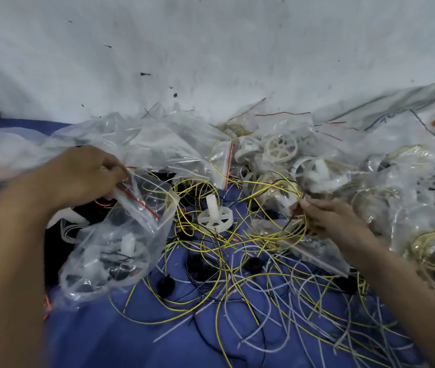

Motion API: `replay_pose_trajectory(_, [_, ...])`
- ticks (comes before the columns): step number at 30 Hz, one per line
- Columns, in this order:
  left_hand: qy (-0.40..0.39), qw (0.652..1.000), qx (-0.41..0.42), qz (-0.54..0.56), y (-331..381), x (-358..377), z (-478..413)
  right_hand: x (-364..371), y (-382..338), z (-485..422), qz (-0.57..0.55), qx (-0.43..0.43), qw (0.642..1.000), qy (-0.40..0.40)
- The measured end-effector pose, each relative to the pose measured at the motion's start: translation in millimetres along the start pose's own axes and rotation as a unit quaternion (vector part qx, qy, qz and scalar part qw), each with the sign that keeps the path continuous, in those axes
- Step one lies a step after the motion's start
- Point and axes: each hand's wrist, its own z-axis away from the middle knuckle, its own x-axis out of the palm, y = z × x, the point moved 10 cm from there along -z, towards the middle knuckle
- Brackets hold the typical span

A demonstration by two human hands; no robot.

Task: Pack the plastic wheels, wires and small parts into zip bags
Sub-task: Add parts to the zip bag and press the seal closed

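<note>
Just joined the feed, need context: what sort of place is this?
Likely an informal home-style packing spot: blue cloth spread below a scuffed white wall, heaped with zip bags and loose yellow wires.

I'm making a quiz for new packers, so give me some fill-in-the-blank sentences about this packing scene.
1. The left hand grips the mouth of a zip bag whose seal stripe is ____.
2. The wire coil pinched by the right hand is mainly ____.
3. The loose white wheel between the hands stands on a cloth coloured ____.
Missing words: red, yellow, blue.
</note>
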Motion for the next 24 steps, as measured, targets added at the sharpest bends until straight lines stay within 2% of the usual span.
replay_pose_trajectory(2, [0.009,1.000,-0.010,-0.011,6.8,2.0,1.4,-11.2,-13.8,0.4,0.149,-0.046,0.987,0.042])
replay_pose_trajectory(4, [0.019,0.999,-0.002,-0.047,19.1,2.7,2.7,-22.6,-41.8,2.4,0.282,-0.113,0.947,0.107])
replay_pose_trajectory(6, [0.010,0.996,0.018,-0.086,38.4,7.7,5.5,-30.1,-71.3,7.1,0.318,-0.172,0.918,0.163])
replay_pose_trajectory(8, [-0.002,0.994,0.041,-0.106,63.9,13.6,10.2,-35.3,-93.4,9.4,0.277,-0.210,0.918,0.193])
replay_pose_trajectory(10, [0.022,0.991,0.078,-0.103,95.0,14.4,18.2,-32.4,-104.1,7.9,0.206,-0.228,0.934,0.184])
replay_pose_trajectory(13, [0.135,0.975,0.175,0.019,155.1,10.9,47.3,-16.1,-100.6,5.2,0.082,-0.221,0.963,0.131])
replay_pose_trajectory(14, [0.137,0.969,0.194,0.067,172.8,22.4,56.5,-8.4,-94.4,3.8,0.021,-0.209,0.973,0.098])
replay_pose_trajectory(15, [0.111,0.969,0.202,0.085,189.9,44.1,61.6,-0.5,-86.4,2.8,-0.043,-0.191,0.979,0.064])
replay_pose_trajectory(18, [-0.065,0.983,0.164,0.056,213.3,141.3,55.4,16.1,-60.5,-0.5,-0.150,-0.122,0.981,0.000])
replay_pose_trajectory(19, [-0.081,0.983,0.159,0.052,211.6,158.9,49.3,18.2,-53.0,-1.2,-0.168,-0.103,0.980,-0.008])
replay_pose_trajectory(21, [-0.053,0.981,0.167,0.082,203.8,170.4,35.5,16.2,-39.1,-3.4,-0.184,-0.072,0.980,-0.013])
replay_pose_trajectory(24, [-0.002,0.965,0.229,0.130,196.7,172.4,28.4,10.9,-22.4,-5.7,-0.209,-0.027,0.977,-0.021])
